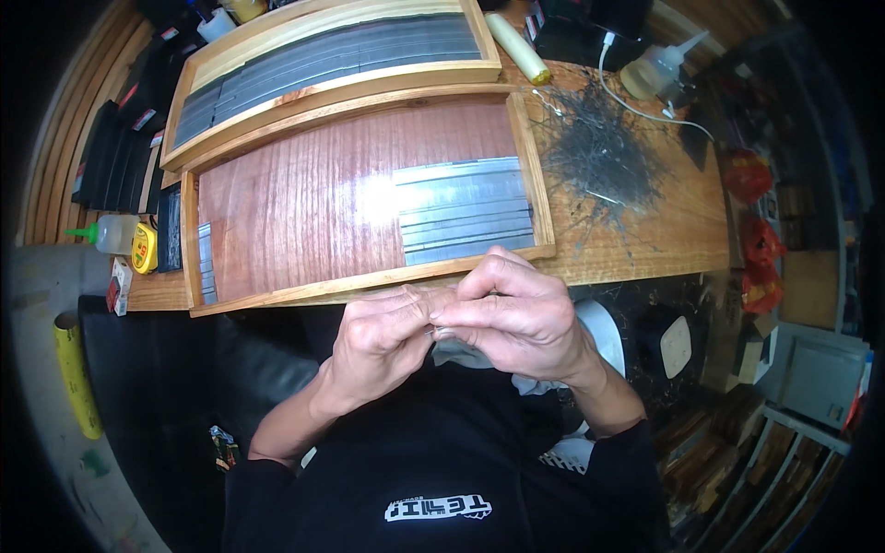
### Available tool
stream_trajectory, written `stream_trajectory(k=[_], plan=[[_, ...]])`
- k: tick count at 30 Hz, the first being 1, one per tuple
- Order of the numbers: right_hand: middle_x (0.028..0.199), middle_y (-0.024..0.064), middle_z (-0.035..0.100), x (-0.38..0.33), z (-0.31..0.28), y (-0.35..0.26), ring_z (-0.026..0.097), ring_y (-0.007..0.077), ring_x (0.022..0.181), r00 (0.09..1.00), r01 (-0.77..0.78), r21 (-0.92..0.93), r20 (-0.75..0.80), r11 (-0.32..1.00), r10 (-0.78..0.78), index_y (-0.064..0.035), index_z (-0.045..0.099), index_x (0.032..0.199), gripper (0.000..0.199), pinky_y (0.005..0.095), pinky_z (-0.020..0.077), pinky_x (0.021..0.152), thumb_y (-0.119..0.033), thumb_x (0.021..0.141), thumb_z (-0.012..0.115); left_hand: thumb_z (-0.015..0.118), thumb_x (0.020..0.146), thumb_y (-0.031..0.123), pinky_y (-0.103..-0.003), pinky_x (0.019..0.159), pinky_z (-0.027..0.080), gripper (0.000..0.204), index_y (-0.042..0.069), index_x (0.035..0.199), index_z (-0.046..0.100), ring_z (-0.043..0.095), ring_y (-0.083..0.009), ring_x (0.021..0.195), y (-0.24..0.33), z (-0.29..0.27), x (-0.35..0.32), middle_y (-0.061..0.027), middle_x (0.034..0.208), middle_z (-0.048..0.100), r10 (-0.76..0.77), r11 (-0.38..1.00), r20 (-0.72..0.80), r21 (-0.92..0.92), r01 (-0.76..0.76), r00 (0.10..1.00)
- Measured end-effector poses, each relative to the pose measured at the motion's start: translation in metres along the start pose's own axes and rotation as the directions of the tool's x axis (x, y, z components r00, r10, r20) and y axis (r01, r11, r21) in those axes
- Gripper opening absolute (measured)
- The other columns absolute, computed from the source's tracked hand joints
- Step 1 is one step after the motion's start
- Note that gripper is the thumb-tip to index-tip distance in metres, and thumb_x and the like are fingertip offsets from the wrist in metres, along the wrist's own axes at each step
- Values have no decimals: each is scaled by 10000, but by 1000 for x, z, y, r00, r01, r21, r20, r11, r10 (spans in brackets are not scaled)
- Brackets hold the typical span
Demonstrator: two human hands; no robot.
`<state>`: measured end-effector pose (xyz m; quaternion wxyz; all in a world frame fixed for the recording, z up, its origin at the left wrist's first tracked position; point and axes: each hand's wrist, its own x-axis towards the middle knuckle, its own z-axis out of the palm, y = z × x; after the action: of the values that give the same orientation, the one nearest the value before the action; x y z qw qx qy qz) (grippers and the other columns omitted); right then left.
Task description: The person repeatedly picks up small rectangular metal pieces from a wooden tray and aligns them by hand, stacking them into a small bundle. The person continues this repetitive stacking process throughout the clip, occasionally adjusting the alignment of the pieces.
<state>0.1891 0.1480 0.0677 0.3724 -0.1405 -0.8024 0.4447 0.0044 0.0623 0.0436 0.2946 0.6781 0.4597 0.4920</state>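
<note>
My left hand (385, 334) and my right hand (518, 315) meet in front of my chest, just off the near edge of a wooden tray. Both are closed, fingertips pinched together around something small and thin that the fingers mostly hide. The shallow wooden tray (286, 203) has a reddish-brown bottom and a lighter raised rim. Flat grey strips (466, 212) lie side by side in its right part, close beyond my right hand. A few narrow grey strips (206, 263) line its left end.
Behind stands a second wooden tray (487, 37) filled with grey strips. A tangled heap of thin dark strands (604, 152) covers the bench at right, near a white cable (636, 112) and a squeeze bottle (650, 74). At left are a green-tipped bottle (115, 233) and a yellow container (144, 247).
</note>
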Motion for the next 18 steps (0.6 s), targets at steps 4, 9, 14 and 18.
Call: stream_trajectory(k=[4,9,14,18], plan=[[864,83,663,5,-6,-5,641,214,800,999,-1,7,41,1000,1,20,774,981,286,320,524,695,65,707,842,748,768,-135,-332,707,596,297,-38,1048,753,762,-266,805,2,-2,1,-148,906,766,41,995,-16,88,-40,999],[850,58,671,5,-4,7,626,169,759,1000,26,-22,9,999,-26,-23,804,1010,316,300,495,654,7,707,886,742,785,-133,-327,736,603,301,-44,1073,752,771,-281,842,0,-3,1,-155,930,771,-4,991,1,131,4,1000],[880,73,678,3,0,22,654,202,806,999,50,64,-6,997,-49,-11,794,1023,312,318,533,704,42,721,853,771,788,-108,-331,776,616,354,-28,1133,756,780,-285,882,-2,4,1,-162,978,783,-74,997,-40,25,75,996],[864,51,656,6,-3,9,641,181,800,1000,-19,57,-6,998,19,-42,810,1015,295,309,531,703,23,732,863,791,788,-87,-331,786,619,373,-15,1153,757,783,-280,891,7,-1,7,-165,999,787,21,996,-25,92,-19,999]])
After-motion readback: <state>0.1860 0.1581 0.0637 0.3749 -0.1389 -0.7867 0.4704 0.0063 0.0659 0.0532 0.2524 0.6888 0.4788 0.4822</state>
